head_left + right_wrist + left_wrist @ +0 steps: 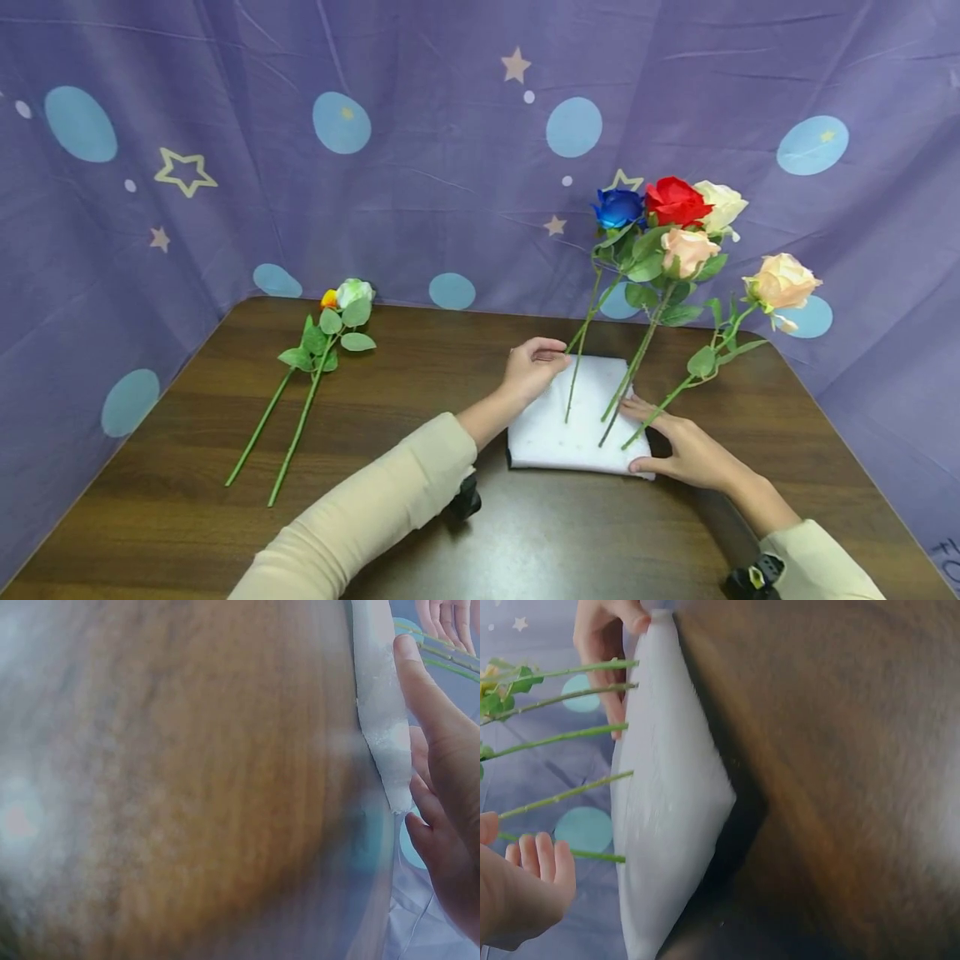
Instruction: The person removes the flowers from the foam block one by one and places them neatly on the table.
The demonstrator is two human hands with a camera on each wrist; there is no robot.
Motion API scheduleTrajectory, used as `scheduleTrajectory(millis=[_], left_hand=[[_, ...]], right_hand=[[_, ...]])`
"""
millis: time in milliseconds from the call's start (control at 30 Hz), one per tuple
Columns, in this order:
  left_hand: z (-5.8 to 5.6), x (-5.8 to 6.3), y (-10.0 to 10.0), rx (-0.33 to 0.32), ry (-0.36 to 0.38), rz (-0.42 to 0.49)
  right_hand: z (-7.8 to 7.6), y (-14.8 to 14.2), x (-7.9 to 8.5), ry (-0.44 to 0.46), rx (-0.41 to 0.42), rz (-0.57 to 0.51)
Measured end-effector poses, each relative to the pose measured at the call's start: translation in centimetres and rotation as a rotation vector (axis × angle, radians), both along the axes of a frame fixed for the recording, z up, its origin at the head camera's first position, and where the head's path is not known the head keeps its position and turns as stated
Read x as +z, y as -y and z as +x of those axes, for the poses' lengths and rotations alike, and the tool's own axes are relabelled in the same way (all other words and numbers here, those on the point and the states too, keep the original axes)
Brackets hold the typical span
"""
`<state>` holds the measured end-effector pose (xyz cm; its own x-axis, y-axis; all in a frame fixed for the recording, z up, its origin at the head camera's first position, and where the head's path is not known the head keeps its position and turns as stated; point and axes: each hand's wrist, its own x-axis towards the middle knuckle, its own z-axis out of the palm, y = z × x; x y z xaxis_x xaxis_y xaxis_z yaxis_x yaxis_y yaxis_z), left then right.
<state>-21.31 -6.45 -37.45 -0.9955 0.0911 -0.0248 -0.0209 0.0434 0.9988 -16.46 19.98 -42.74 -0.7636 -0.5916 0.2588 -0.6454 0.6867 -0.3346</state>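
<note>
A white foam block (577, 433) with a dark underside lies on the table at right of centre. Several artificial roses stand in it on slanting green stems: a blue rose (617, 208), a red rose (677, 201), a white rose (722, 208) and two peach roses. My left hand (531, 368) is at the block's far left corner, its loosely bent fingers beside the leftmost stem (596, 856); thumb and fingertips stand apart in the left wrist view. Gripping the right edge of the block is my right hand (690, 446), thumb at the near corner, fingers along the far side.
Two more artificial flowers lie on the left of the wooden table (420, 367): a pale green-white rose (354, 292) and one with an orange bloom (329, 300). A purple curtain (450, 167) with stars and blue dots hangs behind the table.
</note>
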Motion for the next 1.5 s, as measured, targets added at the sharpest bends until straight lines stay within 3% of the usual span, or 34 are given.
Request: scheduleTrajectory(millis=[133,267,533,1000,1300,1500], left_hand=[[0.5,-0.1,-0.4,-0.043,0.062,0.019],[0.8,-0.6,-0.9,-0.037,0.088,0.041],[1.0,-1.6,-1.5,-0.04,0.087,0.056],[1.6,-1.0,-1.0,-0.075,-0.013,0.055],[1.9,-0.3,-0.2,-0.11,-0.185,0.031],[2.4,0.2,1.2,-0.124,-0.223,0.047]], right_hand=[[-0.1,0.0,0.0,0.01,0.004,-0.007],[-0.1,0.1,0.1,0.011,0.006,-0.009],[0.0,0.1,0.0,0.004,0.006,-0.017],[-0.2,0.1,0.0,0.012,0.011,-0.024],[0.0,0.1,-0.1,0.007,0.002,-0.023],[0.1,0.1,0.1,-0.002,0.006,-0.012]])
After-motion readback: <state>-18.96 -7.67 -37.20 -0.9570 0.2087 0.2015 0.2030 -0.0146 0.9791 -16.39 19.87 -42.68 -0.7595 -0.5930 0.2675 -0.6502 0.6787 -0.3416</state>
